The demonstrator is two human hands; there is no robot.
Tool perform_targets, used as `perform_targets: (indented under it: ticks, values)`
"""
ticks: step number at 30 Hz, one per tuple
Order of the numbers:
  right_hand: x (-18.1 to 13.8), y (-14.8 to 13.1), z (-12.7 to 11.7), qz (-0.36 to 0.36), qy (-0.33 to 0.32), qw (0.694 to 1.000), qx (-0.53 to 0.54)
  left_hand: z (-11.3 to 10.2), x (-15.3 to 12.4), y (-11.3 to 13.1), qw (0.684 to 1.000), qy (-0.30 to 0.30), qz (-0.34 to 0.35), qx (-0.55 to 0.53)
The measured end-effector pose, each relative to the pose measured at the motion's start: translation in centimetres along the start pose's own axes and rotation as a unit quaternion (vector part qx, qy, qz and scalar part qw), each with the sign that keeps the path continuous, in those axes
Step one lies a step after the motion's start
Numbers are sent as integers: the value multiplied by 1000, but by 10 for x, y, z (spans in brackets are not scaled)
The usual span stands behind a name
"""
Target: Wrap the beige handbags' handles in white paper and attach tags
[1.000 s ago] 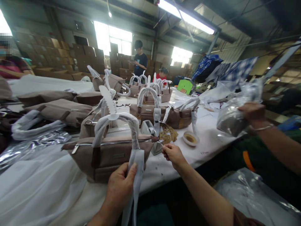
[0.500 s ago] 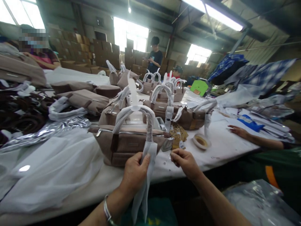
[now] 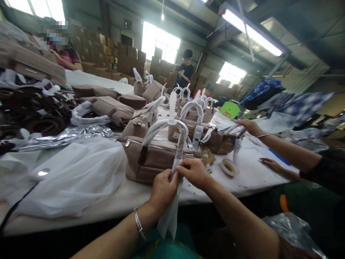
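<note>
A taupe handbag [image 3: 151,162] stands upright at the table's near edge, its handles [image 3: 164,127] wrapped in white foam sheet. A loose strip of that white wrap [image 3: 169,216] hangs down past the table edge. My left hand [image 3: 163,190] is closed around the strip just below the handle's base. My right hand [image 3: 192,172] pinches the same wrap at the handle's base, touching my left hand. A roll of tape [image 3: 228,167] lies on the table to the right of the bag.
Several more wrapped handbags [image 3: 194,115] fill the middle of the white table [image 3: 242,180]. A large white plastic sheet [image 3: 72,176] and dark straps [image 3: 40,118] lie on the left. A co-worker's arms [image 3: 283,154] reach in from the right. Stacked cartons [image 3: 121,61] and other people stand behind.
My right hand moved left from beside the bag to the wrap at the handle's base, meeting my left hand. The co-worker's arm reached further over the table. The view shifted left.
</note>
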State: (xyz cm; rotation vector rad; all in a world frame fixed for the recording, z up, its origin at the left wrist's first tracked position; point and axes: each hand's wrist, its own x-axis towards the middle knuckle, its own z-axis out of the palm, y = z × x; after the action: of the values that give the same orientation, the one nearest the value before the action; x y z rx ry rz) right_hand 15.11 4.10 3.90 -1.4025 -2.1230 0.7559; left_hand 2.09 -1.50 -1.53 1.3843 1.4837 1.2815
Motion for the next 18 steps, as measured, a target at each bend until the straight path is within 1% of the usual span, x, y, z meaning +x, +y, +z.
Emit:
perform_targets:
  ticks: [7,13,15,18]
  values:
    - [0,-5,-3,47,25,997,-60,1,-1,-4,1000,-5,11,-8]
    - [6,-6,-4,72,0,993,-92,2,-3,-5,1000,-6,8,-3]
    - [9,-8,-2,71,6,990,-122,2,-4,-5,1000,-5,9,5]
    - [13,-14,5,55,30,977,-203,2,-5,-4,1000,-3,7,21]
